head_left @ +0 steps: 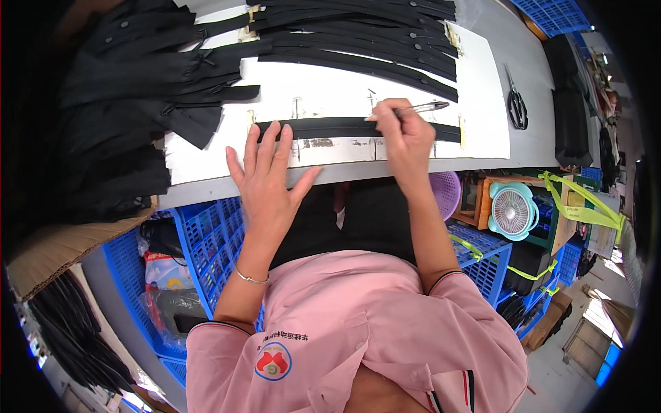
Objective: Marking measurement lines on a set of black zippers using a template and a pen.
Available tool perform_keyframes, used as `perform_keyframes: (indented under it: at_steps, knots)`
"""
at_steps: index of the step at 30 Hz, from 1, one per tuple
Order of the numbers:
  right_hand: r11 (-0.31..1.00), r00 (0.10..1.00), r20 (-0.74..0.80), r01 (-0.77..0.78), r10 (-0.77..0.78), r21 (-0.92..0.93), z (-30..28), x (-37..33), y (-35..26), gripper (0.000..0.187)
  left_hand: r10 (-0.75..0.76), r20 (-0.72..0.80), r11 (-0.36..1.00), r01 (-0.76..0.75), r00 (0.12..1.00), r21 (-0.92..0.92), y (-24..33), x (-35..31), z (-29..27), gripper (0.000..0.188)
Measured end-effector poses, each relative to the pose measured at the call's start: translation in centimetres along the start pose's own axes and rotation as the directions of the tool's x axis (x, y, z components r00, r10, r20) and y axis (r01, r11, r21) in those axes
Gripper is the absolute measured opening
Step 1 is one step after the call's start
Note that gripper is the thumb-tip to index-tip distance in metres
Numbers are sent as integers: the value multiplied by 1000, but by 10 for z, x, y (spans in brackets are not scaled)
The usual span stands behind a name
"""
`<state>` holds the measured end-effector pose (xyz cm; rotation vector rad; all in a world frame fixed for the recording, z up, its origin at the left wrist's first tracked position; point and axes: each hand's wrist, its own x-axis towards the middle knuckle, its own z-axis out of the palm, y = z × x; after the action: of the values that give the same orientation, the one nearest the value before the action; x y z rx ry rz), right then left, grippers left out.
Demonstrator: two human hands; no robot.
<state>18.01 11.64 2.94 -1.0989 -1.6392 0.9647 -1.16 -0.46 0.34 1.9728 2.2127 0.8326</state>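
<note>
A black fabric strip point(330, 129) lies straight across a white board point(485, 89) near the table's front edge. My left hand point(265, 162) rests flat with its fingers spread, the fingertips pressing on the strip's left part. In my right hand point(406, 134) is a pen point(430, 107), its tip down at the strip's upper edge and its barrel slanting off to the right. Several more black strips point(358, 48) lie side by side farther back on the board. Dark marks show on the board around the near strip, and pieces of tape sit by its two ends.
A heap of black fabric pieces point(117, 103) covers the table's left side. Black-handled scissors point(516, 107) lie right of the board. Below the table stand blue plastic crates point(206, 241), a purple basket point(446, 193) and a turquoise fan point(513, 210). Black bundles point(571, 103) sit at far right.
</note>
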Motion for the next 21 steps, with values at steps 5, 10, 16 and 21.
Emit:
perform_keyframes:
  at_steps: [5, 10, 16, 21]
  knots:
    - [984, 997, -65, 30, -42, -174, -15, 1, 23, 12, 0, 16, 1000, 0, 1000, -14, 0, 1, -1, 73]
    - [989, 997, -70, 4, -14, -146, -15, 2, 23, 13, 11, -18, 1000, -11, 1000, 10, 21, 11, -3, 70]
    - [987, 999, -10, -39, 38, -155, -17, 0, 26, 17, 155, -90, 925, -176, 984, -337, 56, 41, 33, 37]
    - [969, 1000, 5, 14, -13, -246, -17, 1, 25, 14, 92, -180, 917, -154, 979, -368, 65, 54, 48, 13]
